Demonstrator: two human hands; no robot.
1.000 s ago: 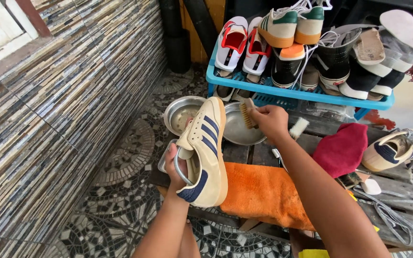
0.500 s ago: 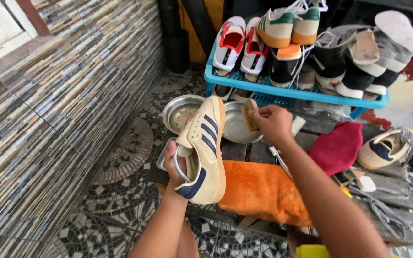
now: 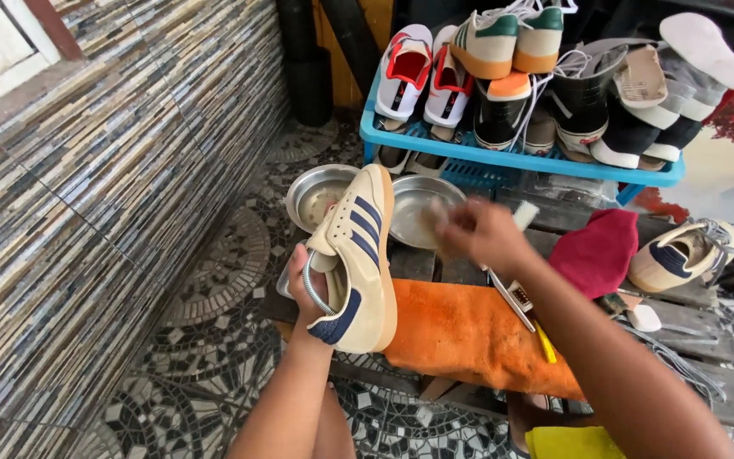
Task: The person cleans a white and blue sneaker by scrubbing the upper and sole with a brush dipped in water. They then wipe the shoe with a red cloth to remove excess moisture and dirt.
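Over the table's left edge, the left hand [image 3: 303, 293] is clamped on the heel of a cream shoe [image 3: 358, 255] with navy stripes, fingers curled into its opening beside a metal shoe-tree loop; the shoe stands on end, toe up, sole facing right. Just right of the toe, the right hand [image 3: 479, 231] is blurred; its grip is closed on a brush [image 3: 433, 219] that shows only as a pale smear, held over a steel bowl [image 3: 414, 223]. A second steel bowl [image 3: 314, 194] sits just left of that one, partly behind the shoe. Below the right forearm an orange towel [image 3: 460, 336] drapes over the wooden table [image 3: 690, 374], with a small brush [image 3: 511, 299] lying on its upper edge. Farther right lie a red cloth [image 3: 598, 252] and the matching cream shoe [image 3: 681, 255], on its side. Behind the bowls a blue rack [image 3: 511, 159] holds several pairs of sneakers. The floor is patterned mosaic tile [image 3: 231, 255], and a striped tiled wall [image 3: 112, 170] rises on the left.
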